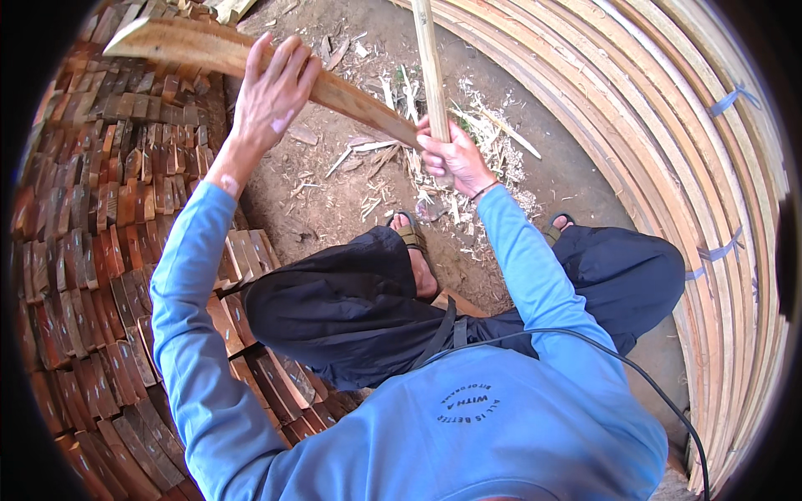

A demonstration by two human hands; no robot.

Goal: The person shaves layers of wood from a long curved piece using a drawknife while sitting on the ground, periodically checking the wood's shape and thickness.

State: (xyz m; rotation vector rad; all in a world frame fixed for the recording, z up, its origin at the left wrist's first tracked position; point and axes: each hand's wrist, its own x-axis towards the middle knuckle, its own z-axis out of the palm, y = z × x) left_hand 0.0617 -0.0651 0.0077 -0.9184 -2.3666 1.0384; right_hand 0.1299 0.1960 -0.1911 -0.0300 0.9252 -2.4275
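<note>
Across the upper left slants a long, flat, brown piece that looks like wood point(180, 43), broad and pale-edged at its far left tip and narrower toward the middle. My left hand point(274, 93) lies across it with the fingers bent over its edge; the thumb is hidden. My right hand point(455, 157) is closed around a narrow pale wooden strip point(429, 58), which runs up out of view at the top. The narrow end of the flat piece meets my right fingers, and whether they grip it too is hidden.
Stacked short wooden blocks point(100, 242) fill the left side. Long curved wooden strips point(601, 117), tied with blue bands point(733, 98), arc along the right. Wood shavings point(489, 142) litter the dirt floor around my sandalled feet. A black cable point(660, 392) crosses my shirt.
</note>
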